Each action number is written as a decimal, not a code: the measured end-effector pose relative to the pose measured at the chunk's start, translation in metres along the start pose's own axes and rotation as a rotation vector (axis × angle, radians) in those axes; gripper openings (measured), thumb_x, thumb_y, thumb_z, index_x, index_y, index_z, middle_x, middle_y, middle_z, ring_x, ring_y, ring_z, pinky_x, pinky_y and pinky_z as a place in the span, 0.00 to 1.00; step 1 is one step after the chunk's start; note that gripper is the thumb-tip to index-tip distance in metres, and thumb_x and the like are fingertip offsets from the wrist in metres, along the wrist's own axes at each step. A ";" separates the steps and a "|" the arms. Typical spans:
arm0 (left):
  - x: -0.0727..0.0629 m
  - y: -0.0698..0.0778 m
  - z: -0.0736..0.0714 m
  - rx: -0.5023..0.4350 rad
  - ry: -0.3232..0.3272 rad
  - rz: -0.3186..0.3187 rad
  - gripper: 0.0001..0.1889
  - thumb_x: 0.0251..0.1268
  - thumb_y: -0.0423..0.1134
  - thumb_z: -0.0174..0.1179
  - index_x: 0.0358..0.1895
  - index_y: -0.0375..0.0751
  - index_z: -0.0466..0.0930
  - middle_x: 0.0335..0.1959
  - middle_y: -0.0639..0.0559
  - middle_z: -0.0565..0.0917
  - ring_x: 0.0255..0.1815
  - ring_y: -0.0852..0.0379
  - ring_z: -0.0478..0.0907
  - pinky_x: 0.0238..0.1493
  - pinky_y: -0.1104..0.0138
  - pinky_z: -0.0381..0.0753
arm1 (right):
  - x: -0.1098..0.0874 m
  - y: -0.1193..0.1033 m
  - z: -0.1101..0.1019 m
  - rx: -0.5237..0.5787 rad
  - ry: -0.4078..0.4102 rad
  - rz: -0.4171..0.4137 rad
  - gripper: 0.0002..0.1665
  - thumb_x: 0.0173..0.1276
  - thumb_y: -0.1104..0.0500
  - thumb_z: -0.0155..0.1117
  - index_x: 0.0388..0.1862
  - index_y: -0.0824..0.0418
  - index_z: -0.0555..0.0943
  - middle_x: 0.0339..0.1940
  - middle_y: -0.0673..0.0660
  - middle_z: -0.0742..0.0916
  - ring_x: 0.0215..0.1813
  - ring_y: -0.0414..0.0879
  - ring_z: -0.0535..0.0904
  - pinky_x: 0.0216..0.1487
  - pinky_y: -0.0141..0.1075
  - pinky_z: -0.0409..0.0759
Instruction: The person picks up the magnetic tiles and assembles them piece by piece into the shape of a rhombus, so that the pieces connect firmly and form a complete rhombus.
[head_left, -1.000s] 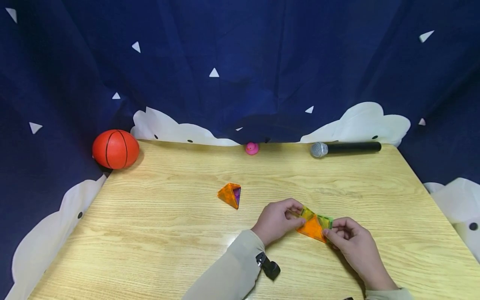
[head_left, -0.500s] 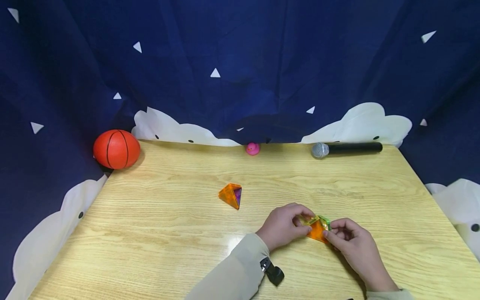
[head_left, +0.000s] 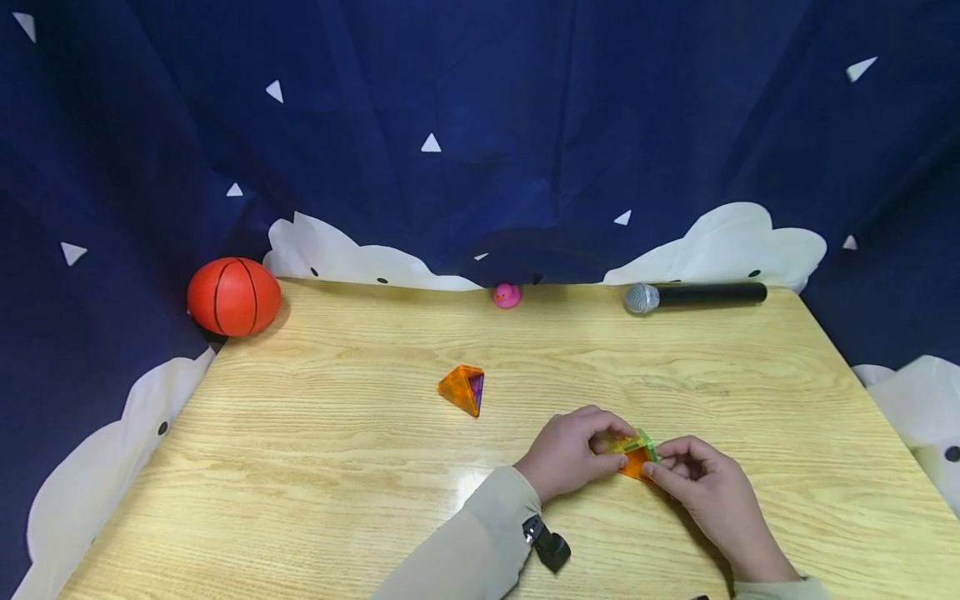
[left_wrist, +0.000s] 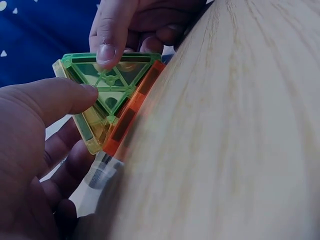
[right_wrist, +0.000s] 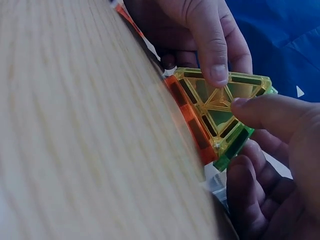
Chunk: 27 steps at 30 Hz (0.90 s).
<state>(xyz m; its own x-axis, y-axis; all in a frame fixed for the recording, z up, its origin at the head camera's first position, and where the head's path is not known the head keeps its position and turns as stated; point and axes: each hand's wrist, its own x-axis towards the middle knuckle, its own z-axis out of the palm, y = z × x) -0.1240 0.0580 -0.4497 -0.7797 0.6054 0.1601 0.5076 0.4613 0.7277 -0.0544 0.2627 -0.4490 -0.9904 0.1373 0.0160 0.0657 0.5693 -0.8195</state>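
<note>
I've got a pale wood tabletop (head_left: 330,475), navy curtain (head_left: 487,108) behind. Tile pyramid (head_left: 637,462) is near side, right of centre: orange base faces wood, tip up; long axis can't tell. Left hand (head_left: 572,452) and right hand (head_left: 708,492) both pinch it.

On the table (head_left: 300,467) I'm seeing a red ball (head_left: 235,297) far left, pink duck (head_left: 507,296) at far edge, microphone (head_left: 705,294) to its right. Blue curtain (head_left: 510,75) is hanging behind.
</note>
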 end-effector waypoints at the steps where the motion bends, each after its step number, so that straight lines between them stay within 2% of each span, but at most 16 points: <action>1: 0.000 0.000 0.000 -0.002 0.000 0.001 0.16 0.64 0.44 0.70 0.54 0.58 0.83 0.44 0.67 0.81 0.31 0.73 0.72 0.34 0.81 0.70 | 0.000 0.000 0.000 0.001 -0.007 0.001 0.16 0.62 0.55 0.76 0.44 0.62 0.83 0.33 0.54 0.84 0.29 0.41 0.76 0.29 0.30 0.76; 7: 0.000 -0.001 -0.001 0.004 0.004 0.026 0.14 0.67 0.42 0.68 0.54 0.56 0.84 0.47 0.68 0.82 0.36 0.73 0.73 0.39 0.82 0.70 | 0.002 0.002 -0.003 0.067 -0.108 -0.034 0.33 0.61 0.58 0.77 0.63 0.64 0.74 0.37 0.57 0.83 0.31 0.41 0.78 0.32 0.31 0.79; 9: 0.001 -0.002 -0.001 0.016 0.007 0.046 0.13 0.68 0.40 0.66 0.53 0.56 0.84 0.48 0.68 0.84 0.39 0.73 0.74 0.42 0.82 0.70 | 0.002 0.004 -0.004 0.076 -0.140 -0.056 0.35 0.61 0.58 0.77 0.65 0.63 0.73 0.37 0.57 0.83 0.31 0.42 0.78 0.32 0.32 0.79; 12: 0.001 -0.002 -0.001 0.029 0.010 0.065 0.12 0.69 0.39 0.64 0.53 0.55 0.84 0.50 0.67 0.85 0.43 0.74 0.75 0.46 0.81 0.70 | 0.001 0.006 -0.004 0.075 -0.145 -0.095 0.33 0.60 0.59 0.77 0.63 0.62 0.76 0.38 0.56 0.82 0.31 0.42 0.76 0.32 0.31 0.77; 17: 0.002 -0.003 0.000 0.042 0.008 0.040 0.11 0.70 0.40 0.64 0.52 0.57 0.85 0.48 0.68 0.85 0.42 0.74 0.75 0.46 0.80 0.70 | -0.001 0.006 -0.005 0.032 -0.107 -0.163 0.29 0.57 0.59 0.79 0.57 0.60 0.79 0.43 0.57 0.78 0.34 0.42 0.75 0.33 0.31 0.74; 21: 0.002 -0.004 0.002 0.034 0.006 0.024 0.10 0.69 0.41 0.65 0.51 0.57 0.85 0.45 0.68 0.85 0.41 0.73 0.75 0.45 0.80 0.70 | -0.002 0.004 -0.006 0.042 -0.131 -0.141 0.32 0.58 0.58 0.79 0.60 0.60 0.76 0.53 0.56 0.78 0.40 0.43 0.78 0.36 0.31 0.76; 23: 0.002 -0.005 0.002 0.030 0.006 0.022 0.10 0.69 0.41 0.65 0.50 0.57 0.85 0.45 0.68 0.85 0.41 0.73 0.75 0.45 0.80 0.71 | -0.002 0.004 -0.007 0.048 -0.160 -0.115 0.35 0.59 0.57 0.79 0.63 0.59 0.75 0.51 0.56 0.81 0.40 0.43 0.79 0.35 0.32 0.77; 27: 0.001 -0.005 0.002 -0.014 0.000 0.005 0.10 0.69 0.40 0.65 0.51 0.57 0.84 0.46 0.68 0.85 0.44 0.75 0.76 0.48 0.80 0.72 | -0.002 0.003 -0.007 0.017 -0.188 -0.090 0.35 0.56 0.55 0.80 0.62 0.57 0.77 0.35 0.54 0.83 0.32 0.43 0.77 0.30 0.33 0.74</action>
<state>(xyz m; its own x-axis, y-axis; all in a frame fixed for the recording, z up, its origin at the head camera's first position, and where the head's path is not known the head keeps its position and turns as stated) -0.1270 0.0577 -0.4547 -0.7770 0.6077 0.1643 0.5068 0.4491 0.7358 -0.0515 0.2699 -0.4476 -0.9975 -0.0682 -0.0163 -0.0247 0.5587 -0.8290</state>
